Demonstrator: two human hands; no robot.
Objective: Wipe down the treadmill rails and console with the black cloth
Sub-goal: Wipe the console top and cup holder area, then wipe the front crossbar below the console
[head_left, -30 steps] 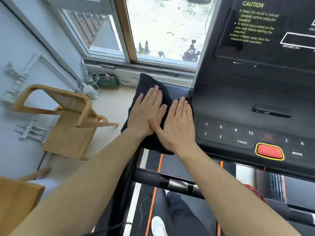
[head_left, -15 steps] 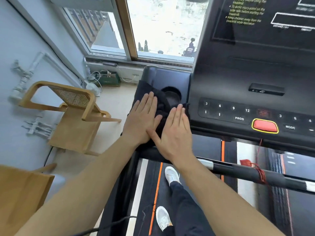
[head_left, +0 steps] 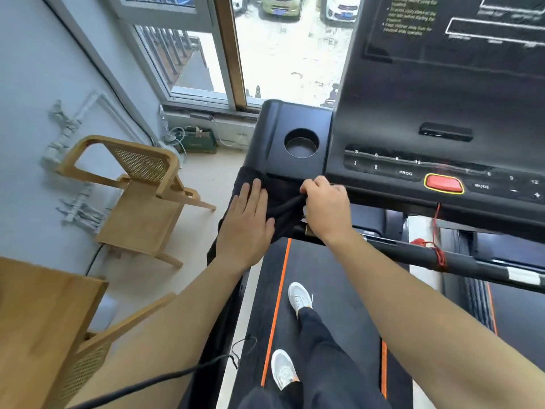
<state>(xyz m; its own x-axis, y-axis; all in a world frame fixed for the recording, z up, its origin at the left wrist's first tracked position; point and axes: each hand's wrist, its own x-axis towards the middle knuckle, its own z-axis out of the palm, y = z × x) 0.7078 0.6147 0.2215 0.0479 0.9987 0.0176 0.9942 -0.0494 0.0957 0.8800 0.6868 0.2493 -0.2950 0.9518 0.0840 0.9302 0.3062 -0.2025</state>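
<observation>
Black fabric cloth (head_left: 283, 202) is lying over the near left corner of the glossy black treadmill console (head_left: 442, 107), its length trailing down toward the person.
The left hand (head_left: 247, 222) is pressing flat on it, fingers straight and together. The right hand (head_left: 327, 208) is pinching a bunched fold at the cloth's right edge, just beside the button panel (head_left: 407, 169), so it is sitting nearer the console face, probably next for wiping.

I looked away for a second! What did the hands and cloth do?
The black cloth slid back toward the person, uncovering the cup holder. The right hand went from flat to bunching it in its fingers. The left hand stays flat on it.
</observation>
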